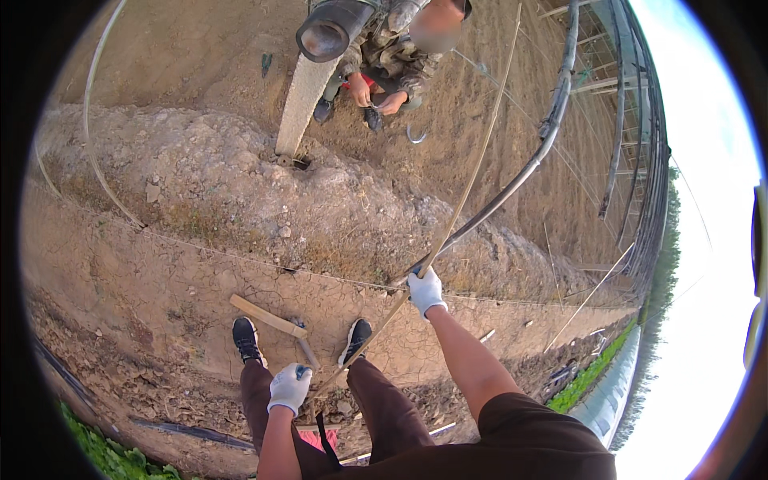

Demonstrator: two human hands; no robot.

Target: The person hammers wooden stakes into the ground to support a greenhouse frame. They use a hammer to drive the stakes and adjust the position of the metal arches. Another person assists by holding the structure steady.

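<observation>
My right hand (426,291), in a white glove, is closed around a long, thin bamboo strip (478,164). The strip slants from the far right down past my right leg. A dark curved pole (520,178) meets it beside this hand; whether my fingers also hold the pole cannot be told. My left hand (289,389), gloved in white with a blue patch at the thumb, is closed low in front of my left leg. What it holds, if anything, is hidden. On the ground between my shoes lies a hammer (268,315) with a pale wooden handle.
Beyond the earth ridge (216,172) a person (388,68) squats, both hands together at something small. A concrete post (306,104) and a dark pipe (324,36) stand near them. A string (240,255) runs along the ridge's foot. Frame poles (620,112) rise at the right.
</observation>
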